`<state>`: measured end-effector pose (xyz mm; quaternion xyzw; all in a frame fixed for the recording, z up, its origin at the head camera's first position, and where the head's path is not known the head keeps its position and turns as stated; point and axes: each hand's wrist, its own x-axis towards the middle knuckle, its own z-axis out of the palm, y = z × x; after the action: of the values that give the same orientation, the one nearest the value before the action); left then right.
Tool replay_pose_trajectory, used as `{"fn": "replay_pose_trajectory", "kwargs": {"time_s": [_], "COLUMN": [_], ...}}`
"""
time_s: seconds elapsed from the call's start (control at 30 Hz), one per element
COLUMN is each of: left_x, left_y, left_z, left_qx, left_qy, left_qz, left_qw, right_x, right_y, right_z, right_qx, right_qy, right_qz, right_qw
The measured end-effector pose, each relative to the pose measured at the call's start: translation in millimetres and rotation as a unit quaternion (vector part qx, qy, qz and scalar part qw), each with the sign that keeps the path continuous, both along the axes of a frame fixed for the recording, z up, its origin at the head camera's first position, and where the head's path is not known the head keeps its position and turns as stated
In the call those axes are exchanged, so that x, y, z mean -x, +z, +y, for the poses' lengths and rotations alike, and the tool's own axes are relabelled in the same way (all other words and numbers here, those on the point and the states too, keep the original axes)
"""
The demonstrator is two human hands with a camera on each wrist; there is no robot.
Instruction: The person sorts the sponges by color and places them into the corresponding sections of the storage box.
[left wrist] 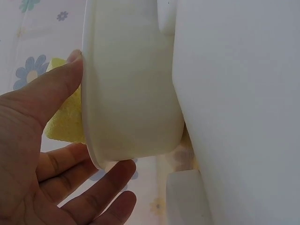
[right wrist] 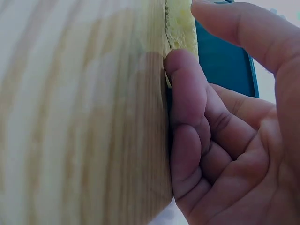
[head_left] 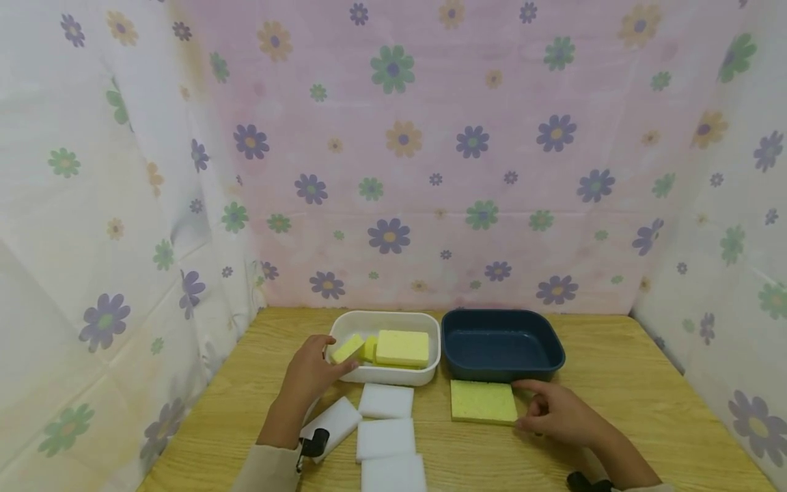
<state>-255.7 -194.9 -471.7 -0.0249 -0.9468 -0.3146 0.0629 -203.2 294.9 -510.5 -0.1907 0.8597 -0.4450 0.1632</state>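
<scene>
Inside the white tray (head_left: 344,374), my left hand (head_left: 310,369) holds the end of a tilted yellow sponge (head_left: 348,349) between thumb and fingers. In the left wrist view, the thumb lies across that sponge (left wrist: 70,122), with other fingers spread by the tray's outer wall (left wrist: 131,93). Other yellow sponges (head_left: 402,347) lie to its right in the tray. My right hand (head_left: 556,413) has index finger and thumb at the right edge of a flat yellow sponge (head_left: 482,402) on the table. In the right wrist view, its other fingers (right wrist: 187,145) curl against the table.
A dark blue tray (head_left: 501,372) stands right of the white tray, behind the flat sponge. Several white sponges (head_left: 386,439) lie on the wooden table (head_left: 639,389), in front of the white tray and beside the left wrist. Flowered cloth (head_left: 406,191) hangs behind and at both sides.
</scene>
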Motion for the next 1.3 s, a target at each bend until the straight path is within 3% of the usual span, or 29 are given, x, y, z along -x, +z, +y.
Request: {"fn": "replay_pose_trajectory", "kwargs": {"time_s": [0.7,1.03,1.3], "left_x": [2.1,2.9,-0.5], "left_y": [-3.4,-3.8,-1.0], "left_z": [-2,-1,-1], "left_qx": [0.002,0.002,0.002], "left_qy": [0.001,-0.001,-0.001], "left_qz": [0.002,0.003,0.001], "left_qw": [1.0,1.0,1.0], "right_x": [-4.0,-5.5,-6.9], "right_y": [0.7,3.2,9.1], "right_z": [-19,-15,-13], "right_qx": [-0.083,-0.066,-0.018], "right_qy": [-0.032,-0.014,0.014], "right_qz": [0.061,0.047,0.006], "right_qw": [0.994,0.997,1.0]}}
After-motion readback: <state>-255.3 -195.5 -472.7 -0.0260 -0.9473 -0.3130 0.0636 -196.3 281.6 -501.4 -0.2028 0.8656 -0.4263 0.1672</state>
